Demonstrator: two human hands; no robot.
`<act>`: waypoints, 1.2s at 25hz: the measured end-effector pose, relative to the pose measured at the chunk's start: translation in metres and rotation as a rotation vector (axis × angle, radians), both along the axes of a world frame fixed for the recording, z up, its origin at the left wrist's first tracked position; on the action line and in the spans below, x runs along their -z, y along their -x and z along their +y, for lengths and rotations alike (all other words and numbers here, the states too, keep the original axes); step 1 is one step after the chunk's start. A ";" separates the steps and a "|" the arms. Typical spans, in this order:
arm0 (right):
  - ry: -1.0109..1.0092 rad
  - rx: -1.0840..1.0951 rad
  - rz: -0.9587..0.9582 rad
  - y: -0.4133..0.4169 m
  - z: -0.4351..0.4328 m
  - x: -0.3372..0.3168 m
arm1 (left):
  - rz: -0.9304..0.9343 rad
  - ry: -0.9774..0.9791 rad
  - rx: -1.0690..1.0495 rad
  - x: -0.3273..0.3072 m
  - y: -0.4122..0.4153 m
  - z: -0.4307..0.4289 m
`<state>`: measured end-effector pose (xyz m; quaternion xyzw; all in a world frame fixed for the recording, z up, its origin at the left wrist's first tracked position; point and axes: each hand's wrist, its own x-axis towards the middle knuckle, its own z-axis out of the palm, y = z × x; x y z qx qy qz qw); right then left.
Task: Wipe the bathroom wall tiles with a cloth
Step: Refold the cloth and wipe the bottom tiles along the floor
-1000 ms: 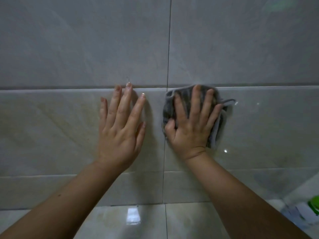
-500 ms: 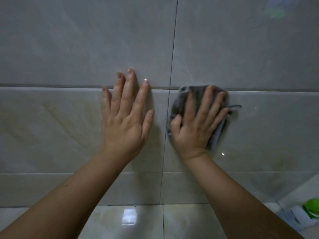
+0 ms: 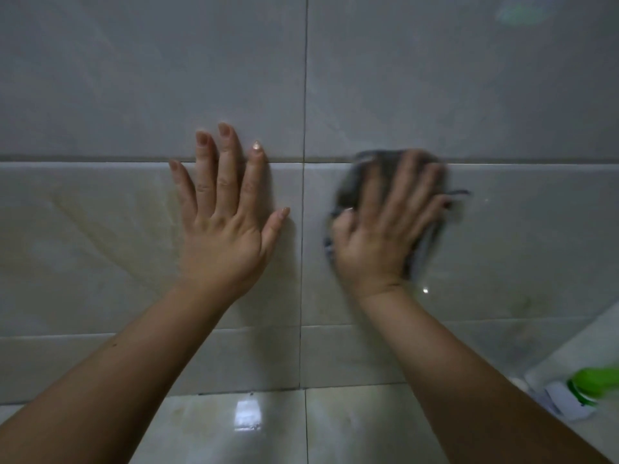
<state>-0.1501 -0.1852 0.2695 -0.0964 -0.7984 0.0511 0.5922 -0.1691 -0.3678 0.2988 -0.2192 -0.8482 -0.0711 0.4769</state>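
Glossy pale grey wall tiles [image 3: 469, 78] fill the view, with a horizontal joint line at mid-height. My right hand [image 3: 385, 229] presses a crumpled grey cloth [image 3: 355, 182] flat against the lower tile just right of the vertical joint; its fingers are spread and straight over the cloth, and the hand is blurred by motion. The cloth shows above, left and right of the hand. My left hand [image 3: 224, 222] lies flat on the wall left of the vertical joint, fingers straight, fingertips reaching over the horizontal joint. It holds nothing.
A shiny tiled ledge or floor [image 3: 234, 430] meets the wall at the bottom. At the lower right stand a green object [image 3: 593, 383] and a white item [image 3: 566, 403] on a light surface.
My right hand and the cloth slid a little right along the lower tile. My left hand shifted upward, so its fingertips crossed the horizontal joint.
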 end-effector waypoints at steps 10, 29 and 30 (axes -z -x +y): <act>0.087 0.096 0.043 -0.012 0.074 0.038 | -0.005 0.007 0.008 -0.001 -0.001 -0.003; -0.131 -0.069 -0.062 0.005 -0.009 0.036 | -0.017 -0.053 0.041 -0.002 -0.003 -0.001; -0.244 -0.102 -0.131 0.004 -0.015 0.055 | -0.013 -0.051 0.042 -0.002 -0.002 -0.002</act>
